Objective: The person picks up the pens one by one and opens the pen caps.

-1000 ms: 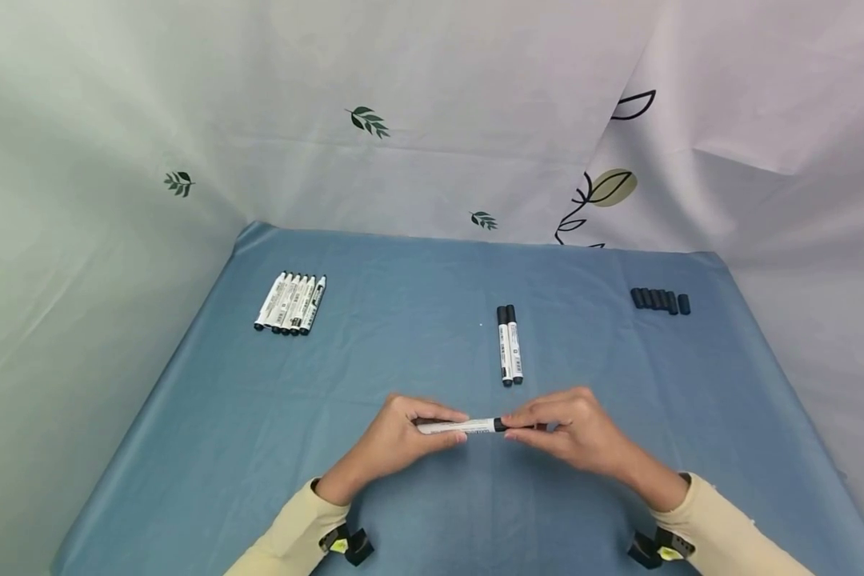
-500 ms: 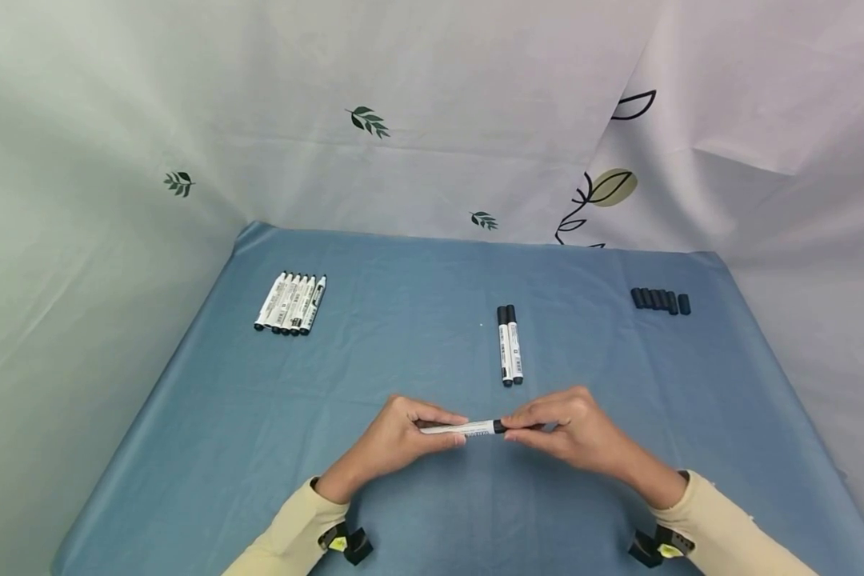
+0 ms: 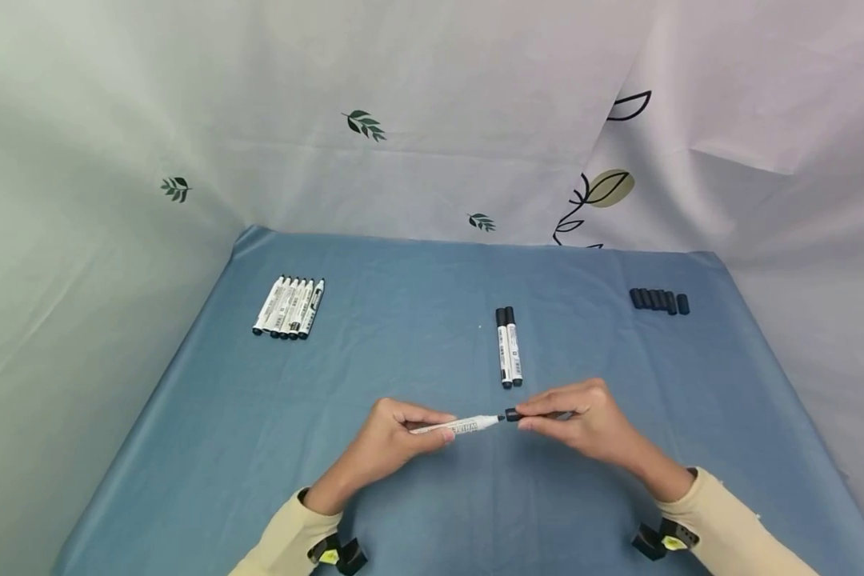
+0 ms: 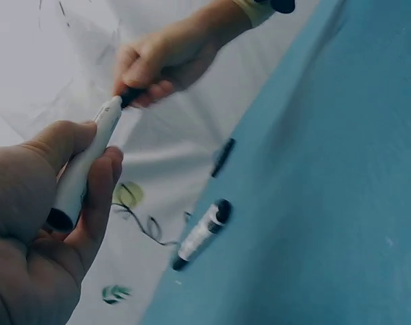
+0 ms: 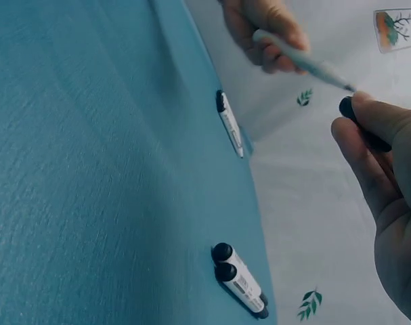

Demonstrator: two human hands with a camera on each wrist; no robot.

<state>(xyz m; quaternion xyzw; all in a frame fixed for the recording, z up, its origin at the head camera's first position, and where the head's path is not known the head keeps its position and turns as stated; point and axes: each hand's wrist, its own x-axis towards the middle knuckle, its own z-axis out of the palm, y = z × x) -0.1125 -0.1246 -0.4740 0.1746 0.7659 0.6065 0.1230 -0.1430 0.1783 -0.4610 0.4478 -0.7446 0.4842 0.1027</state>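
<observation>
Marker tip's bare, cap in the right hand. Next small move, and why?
I'd probably have the right hand set the cap by the loose caps: it looks just clear of the marker in the left hand, and the uncapped markers lie apart from those caps.

There are seven uncapped markers [image 3: 288,308], two capped markers [image 3: 505,348] and seven loose caps [image 3: 653,299].

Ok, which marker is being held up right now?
The uncapped marker in the left hand, its tip pointing toward the cap in the right hand; the other markers lie on the blue cloth.
</observation>
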